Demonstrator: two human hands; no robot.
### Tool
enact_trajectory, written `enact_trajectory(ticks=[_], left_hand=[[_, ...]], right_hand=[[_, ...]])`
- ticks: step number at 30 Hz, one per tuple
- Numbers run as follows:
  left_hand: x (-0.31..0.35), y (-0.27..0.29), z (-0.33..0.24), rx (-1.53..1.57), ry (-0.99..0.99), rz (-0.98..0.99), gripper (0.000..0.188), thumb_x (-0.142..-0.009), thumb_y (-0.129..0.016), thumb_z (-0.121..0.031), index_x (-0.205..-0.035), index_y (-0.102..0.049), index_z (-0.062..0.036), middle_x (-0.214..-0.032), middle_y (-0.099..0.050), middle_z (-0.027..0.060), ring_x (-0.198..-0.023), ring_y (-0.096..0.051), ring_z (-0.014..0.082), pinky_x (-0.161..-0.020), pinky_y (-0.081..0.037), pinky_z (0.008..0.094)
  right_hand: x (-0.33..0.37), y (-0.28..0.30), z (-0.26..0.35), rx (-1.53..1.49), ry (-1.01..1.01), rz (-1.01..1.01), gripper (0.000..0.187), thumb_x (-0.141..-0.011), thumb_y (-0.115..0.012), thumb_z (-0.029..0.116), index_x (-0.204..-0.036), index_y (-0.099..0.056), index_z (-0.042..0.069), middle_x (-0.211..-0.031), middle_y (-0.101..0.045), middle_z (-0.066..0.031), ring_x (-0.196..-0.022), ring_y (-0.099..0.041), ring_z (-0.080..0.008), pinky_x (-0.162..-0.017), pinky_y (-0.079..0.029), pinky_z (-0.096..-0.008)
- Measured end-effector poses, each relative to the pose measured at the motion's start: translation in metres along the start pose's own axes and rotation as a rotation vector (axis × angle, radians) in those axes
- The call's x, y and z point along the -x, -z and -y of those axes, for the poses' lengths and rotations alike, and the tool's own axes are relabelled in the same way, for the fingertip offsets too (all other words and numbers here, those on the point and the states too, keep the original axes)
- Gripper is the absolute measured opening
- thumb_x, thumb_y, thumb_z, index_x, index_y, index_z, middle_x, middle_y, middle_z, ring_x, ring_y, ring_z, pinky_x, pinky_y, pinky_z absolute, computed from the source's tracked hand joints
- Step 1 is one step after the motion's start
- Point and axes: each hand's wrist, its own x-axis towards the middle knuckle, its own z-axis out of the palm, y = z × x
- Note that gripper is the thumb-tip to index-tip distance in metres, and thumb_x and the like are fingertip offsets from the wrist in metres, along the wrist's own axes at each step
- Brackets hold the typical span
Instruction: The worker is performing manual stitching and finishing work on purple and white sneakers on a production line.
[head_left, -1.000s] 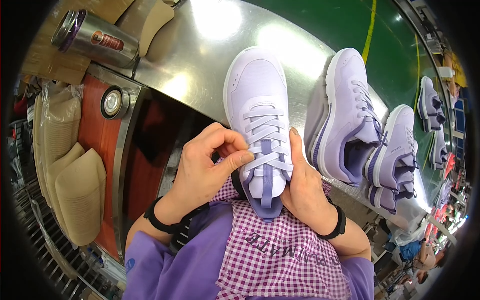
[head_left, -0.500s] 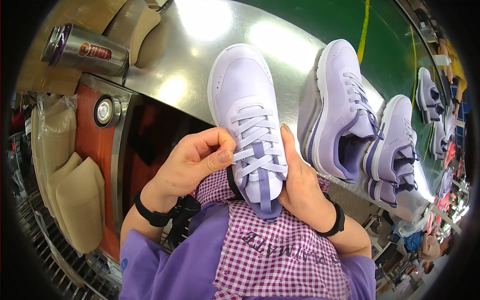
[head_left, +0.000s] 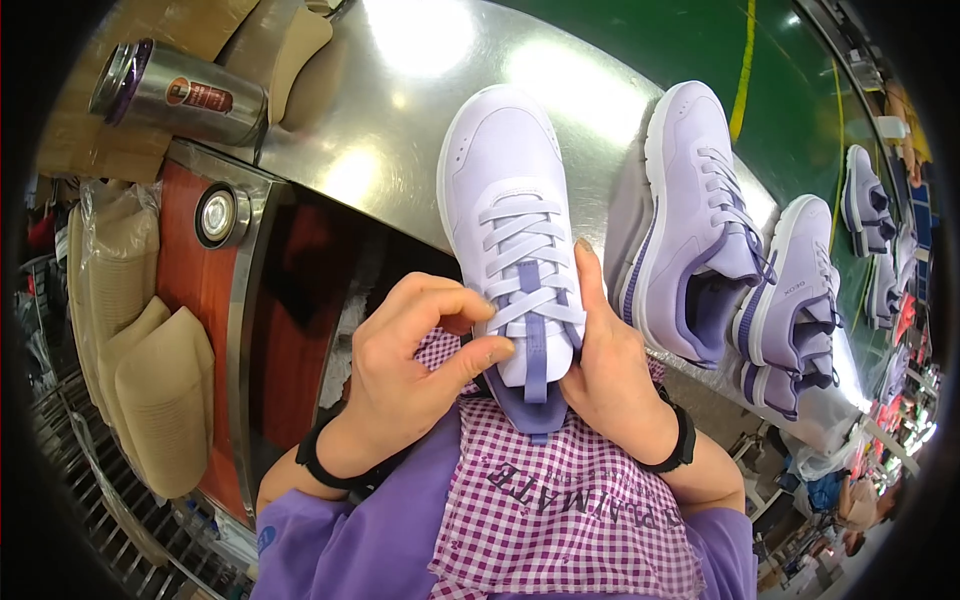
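Observation:
A lilac sneaker with pale crisscrossed laces points its toe away from me, its heel near my checkered apron. Along its right side my right hand grips it, thumb lying up the upper and the other fingers mostly hidden. My left hand is at the left lace edge near the ankle opening. Its thumb and curled index finger stand apart, the tips close to the lowest lace rows, with nothing visibly held between them. A darker purple strip runs down the white tongue.
More lilac sneakers stand to the right, the nearest one beside a pair. A shiny metal tabletop borders a green surface. At left are a steel flask, beige shoe inserts and an open drawer.
My left hand has moved right and down along the laces, and its thumb and index finger have parted. The held sneaker has shifted slightly right in view; my right hand keeps its grip.

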Motion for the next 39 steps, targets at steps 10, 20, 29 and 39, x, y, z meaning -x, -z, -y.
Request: enact_trajectory(ticks=[10,20,29,39], left_hand=[[-0.018,0.029,-0.004,0.166,0.301,0.463,0.016,-0.086,-0.073,-0.008,-0.085,-0.057,-0.0021,-0.080,-0.053,-0.0012,-0.070,-0.049,0.0060,-0.063,-0.042,0.0213],[-0.028,0.048,-0.002,0.573,0.522,0.694,0.021,-0.093,-0.067,-0.017,-0.086,-0.051,-0.0056,-0.082,-0.047,-0.0048,-0.073,-0.041,0.0022,-0.065,-0.037,0.0184],[-0.030,0.051,-0.010,0.111,0.279,0.270,0.011,-0.089,-0.065,-0.002,-0.099,-0.061,-0.0001,-0.094,-0.060,0.0024,-0.083,-0.054,0.0085,-0.075,-0.046,0.0241],[0.009,-0.006,0.022,-0.642,-0.518,0.033,0.075,-0.072,-0.080,-0.027,-0.131,-0.048,0.0068,-0.131,-0.050,0.0239,-0.118,-0.054,0.0416,-0.096,-0.047,0.0445]], right_hand=[[0.003,-0.003,0.001,0.133,0.157,-0.037,0.089,-0.082,-0.073,0.010,-0.148,-0.016,-0.007,-0.114,-0.063,-0.0265,-0.097,-0.068,-0.0379,-0.078,-0.056,-0.0401],[0.008,-0.005,-0.006,0.086,0.002,0.001,0.088,-0.081,-0.071,0.009,-0.150,-0.017,-0.002,-0.111,-0.067,-0.0209,-0.088,-0.070,-0.0354,-0.073,-0.057,-0.0377],[0.005,-0.003,-0.005,0.045,-0.096,0.029,0.093,-0.079,-0.074,0.011,-0.150,-0.015,-0.002,-0.113,-0.067,-0.0195,-0.092,-0.070,-0.0347,-0.075,-0.057,-0.0369],[0.001,-0.003,-0.003,0.102,0.038,-0.010,0.088,-0.083,-0.070,0.010,-0.149,-0.016,-0.006,-0.102,-0.068,-0.0250,-0.088,-0.070,-0.0382,-0.074,-0.057,-0.0397]])
